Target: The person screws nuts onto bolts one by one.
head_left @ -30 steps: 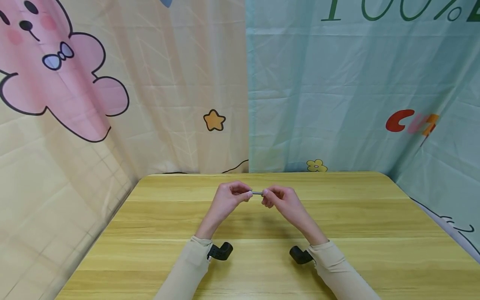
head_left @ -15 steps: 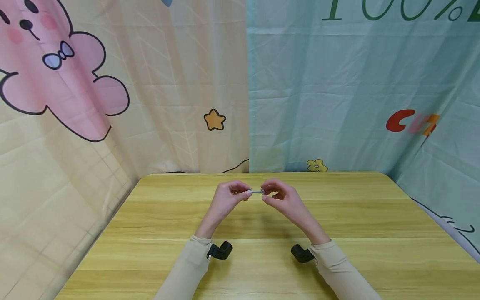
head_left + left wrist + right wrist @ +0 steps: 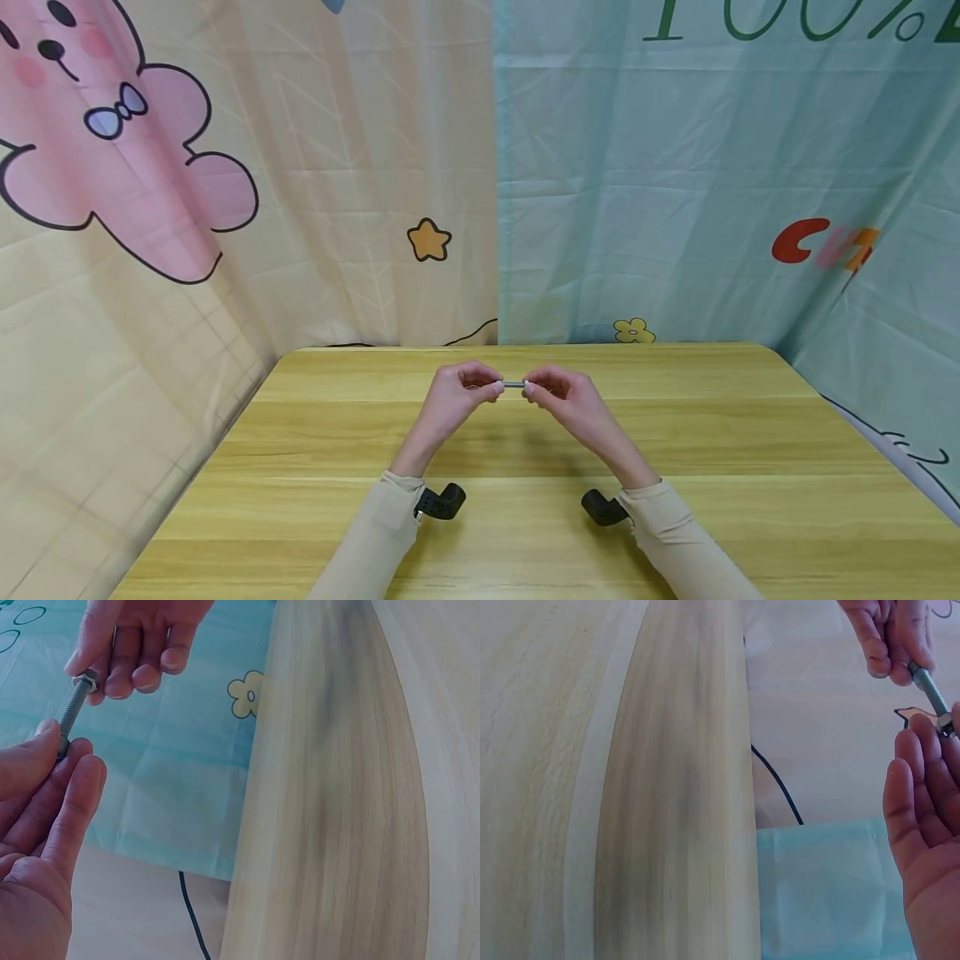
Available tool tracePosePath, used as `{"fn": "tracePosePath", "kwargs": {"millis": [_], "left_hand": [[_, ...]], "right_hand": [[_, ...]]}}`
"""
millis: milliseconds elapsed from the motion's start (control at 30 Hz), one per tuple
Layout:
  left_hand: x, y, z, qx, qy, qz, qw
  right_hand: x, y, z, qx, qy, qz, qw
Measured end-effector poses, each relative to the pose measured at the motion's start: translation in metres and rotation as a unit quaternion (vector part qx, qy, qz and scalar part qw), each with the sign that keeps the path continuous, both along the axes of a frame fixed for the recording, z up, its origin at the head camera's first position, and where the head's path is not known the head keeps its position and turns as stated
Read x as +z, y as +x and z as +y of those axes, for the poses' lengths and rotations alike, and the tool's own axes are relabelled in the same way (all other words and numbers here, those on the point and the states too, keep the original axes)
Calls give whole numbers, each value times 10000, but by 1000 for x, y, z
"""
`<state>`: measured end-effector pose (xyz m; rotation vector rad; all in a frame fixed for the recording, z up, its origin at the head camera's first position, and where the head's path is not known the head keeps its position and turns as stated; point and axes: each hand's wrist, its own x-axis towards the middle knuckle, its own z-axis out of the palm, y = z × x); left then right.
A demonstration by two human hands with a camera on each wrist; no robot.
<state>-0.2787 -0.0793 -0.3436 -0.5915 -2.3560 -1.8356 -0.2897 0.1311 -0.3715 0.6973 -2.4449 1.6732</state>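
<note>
Left hand (image 3: 459, 392): we saw its thumb and fingertips pinching one end of a bolt (image 3: 73, 709), covering much of that end.
Right hand (image 3: 566, 400): we found its thumb and fingertips narrowly pinched at a nut (image 3: 90, 681) on the opposite end, its other fingers gently bent.
Bolt: we made out a slim grey metal cylinder, its shank ridged with fine thread, held nearly level in the air between both hands, above the table (image 3: 517, 517).
Nut: we noted shiny metal with angular, flat-sided faces.
Sleeves (image 3: 375, 533): we saw beige fabric, creased near the cuffs, with black, bent devices (image 3: 442, 502) at the wrists.
Table: we read it as smooth, pale yellow wood with streaky grain and rounded far corners.
Backdrop: we saw thin, creased hangings, beige cloth (image 3: 360, 167) beside blue-green cloth (image 3: 600, 167), printed with a plump pink bear (image 3: 142, 192), a five-pointed orange star (image 3: 429, 240) and a round-petalled yellow flower (image 3: 633, 331).
</note>
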Motion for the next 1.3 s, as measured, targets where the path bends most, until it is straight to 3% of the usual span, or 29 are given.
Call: {"fn": "tracePosePath", "kwargs": {"millis": [167, 467, 633, 867, 1033, 1300], "left_hand": [[0, 1, 1, 9, -61, 9, 10000], [2, 0, 2, 38, -47, 0, 10000], [2, 0, 1, 60, 53, 43, 10000], [2, -1, 0, 103, 121, 69, 9998], [2, -1, 0, 72, 102, 57, 9999], [1, 0, 1, 33, 98, 20, 9999]], "right_hand": [[-12, -10, 1, -115, -15, 72, 9999], [-14, -10, 0, -224, -360, -105, 9990], [-13, -9, 1, -51, -336, 208, 9992], [-1, 0, -3, 211, -299, 540, 9979], [15, 13, -5, 168, -387, 395, 9983], [15, 13, -4, 211, -390, 40, 9990]]}}
